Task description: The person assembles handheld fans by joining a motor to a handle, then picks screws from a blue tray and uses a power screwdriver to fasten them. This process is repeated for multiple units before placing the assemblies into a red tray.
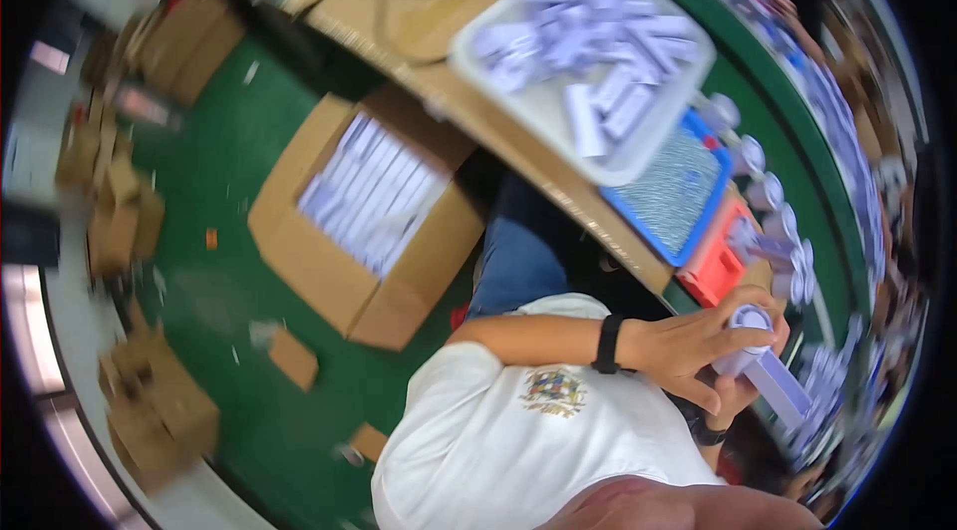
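Observation:
A pale lilac plastic piece (782,389), with a round ringed end and a long box-shaped handle, is held between my two hands at the bench edge. My left hand (688,346), below a black wristband, curls its thumb and fingers about the round end. My right hand (736,396), also wearing a dark wristband, grips the piece from the other side; its fingers are partly hidden. Just beyond my hands, several similar round-ended pieces (766,193) stand in a row. Near them is a red tray (713,269) with a lilac part over it.
A white tub (638,169) heaped with lilac box-shaped parts stands on the bench. Beside it sits a blue tray (681,189) of small metallic-looking pieces. An open carton (309,216) with rows of white boxes is at left. More cartons (159,410) stand on the green floor.

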The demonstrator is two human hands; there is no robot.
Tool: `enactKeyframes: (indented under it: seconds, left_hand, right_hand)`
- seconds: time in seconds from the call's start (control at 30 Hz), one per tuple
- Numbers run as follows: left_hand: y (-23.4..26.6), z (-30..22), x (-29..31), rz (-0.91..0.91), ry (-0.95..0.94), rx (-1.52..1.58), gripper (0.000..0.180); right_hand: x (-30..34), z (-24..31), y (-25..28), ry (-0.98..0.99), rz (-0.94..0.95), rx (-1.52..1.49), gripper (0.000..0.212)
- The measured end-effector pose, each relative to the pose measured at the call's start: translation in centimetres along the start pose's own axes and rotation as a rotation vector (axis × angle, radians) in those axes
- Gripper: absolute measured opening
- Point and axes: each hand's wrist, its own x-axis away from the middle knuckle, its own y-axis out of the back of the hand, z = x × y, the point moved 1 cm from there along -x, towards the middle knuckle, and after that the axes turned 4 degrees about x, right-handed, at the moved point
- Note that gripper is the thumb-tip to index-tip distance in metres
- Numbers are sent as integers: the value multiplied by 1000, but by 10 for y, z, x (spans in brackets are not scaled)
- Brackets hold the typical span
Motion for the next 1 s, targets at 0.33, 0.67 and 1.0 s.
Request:
enactKeyframes:
  seconds: [0.33, 0.67, 1.0]
  left_hand:
    - [32, -3, -16, 269, 364, -402, 39]
    - [56, 11, -14, 170, 510, -653, 12]
    - [102, 17, -35, 405, 762, -1130, 12]
  right_hand:
    - [-34, -20, 81, 152, 324, 347, 75]
    - [-76, -62, 18, 237, 543, 278, 55]
    - [-85, -50, 95, -77, 644, 557, 47]
